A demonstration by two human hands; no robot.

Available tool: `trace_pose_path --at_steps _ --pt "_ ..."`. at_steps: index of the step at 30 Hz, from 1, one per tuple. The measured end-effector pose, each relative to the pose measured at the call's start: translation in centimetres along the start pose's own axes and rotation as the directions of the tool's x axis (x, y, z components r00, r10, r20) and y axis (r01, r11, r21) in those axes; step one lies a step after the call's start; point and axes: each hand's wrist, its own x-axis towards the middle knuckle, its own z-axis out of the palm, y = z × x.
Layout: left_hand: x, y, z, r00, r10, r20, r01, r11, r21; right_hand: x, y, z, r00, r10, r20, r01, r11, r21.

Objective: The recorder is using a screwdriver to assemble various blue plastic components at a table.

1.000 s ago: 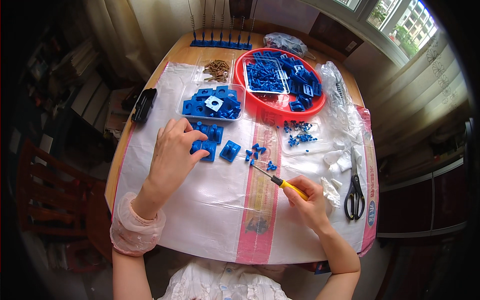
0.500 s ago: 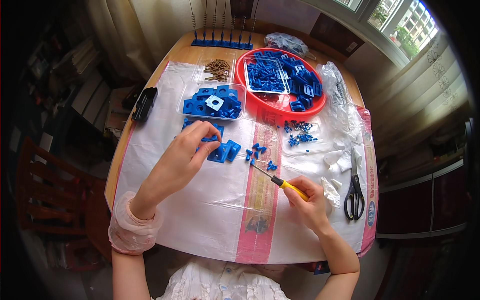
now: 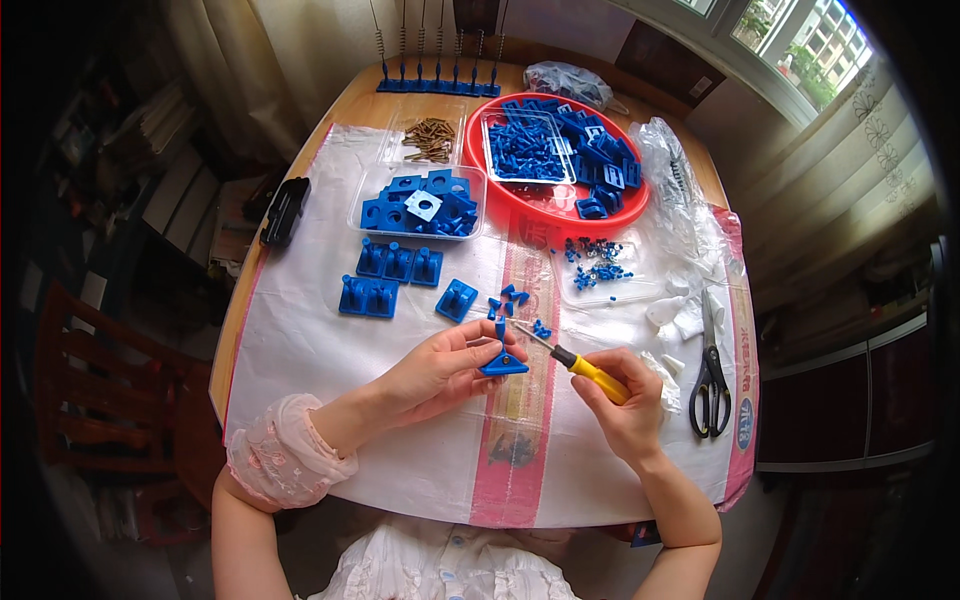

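Observation:
My left hand [image 3: 435, 368] pinches a blue plastic bracket [image 3: 504, 366] with a flat base and a narrow upright; a small brass-coloured spot shows on it. Closed around the yellow handle of a screwdriver [image 3: 598, 380] is my right hand [image 3: 632, 408]. The screwdriver's metal tip lies close to the bracket's upright; whether they touch I cannot tell. Just beyond are loose small blue pegs [image 3: 512, 294] and a single blue bracket [image 3: 457, 300]. Several similar brackets [image 3: 368, 297] stand grouped to the left.
A clear box [image 3: 360, 226] of blue plates stands behind the brackets, with brass screws [image 3: 430, 139] past it. At the back right, a red basin [image 3: 598, 226] holds blue parts. Small blue and metal pieces [image 3: 598, 272] lie on a clear lid. Black scissors [image 3: 709, 390] rest at right.
My left hand has left the grouped brackets and come right and nearer with a blue bracket. The screwdriver tip has shifted slightly up and right, away from the loose pegs.

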Motion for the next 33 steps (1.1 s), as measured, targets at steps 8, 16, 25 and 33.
trace_pose_path --at_steps 8,16,25,33 --pt "0.4 -1.4 -0.2 0.937 0.324 -0.126 -0.281 0.92 0.274 -0.1 -0.5 0.3 0.978 -0.202 0.049 0.208 0.96 -0.186" --pt "0.1 -0.6 -0.3 0.955 0.259 -0.144 -0.23 0.954 0.193 0.2 0.1 0.1 0.981 -0.191 0.026 0.192 0.957 -0.219" --pt "0.5 -0.8 -0.9 0.942 0.319 -0.102 -0.286 0.926 0.248 0.5 0.5 0.2 0.946 -0.321 0.054 0.323 0.903 -0.283" --pt "0.3 -0.3 0.0 0.936 0.296 -0.192 -0.252 0.942 0.222 0.7 0.3 -0.1 0.912 -0.406 0.051 0.396 0.843 -0.365"
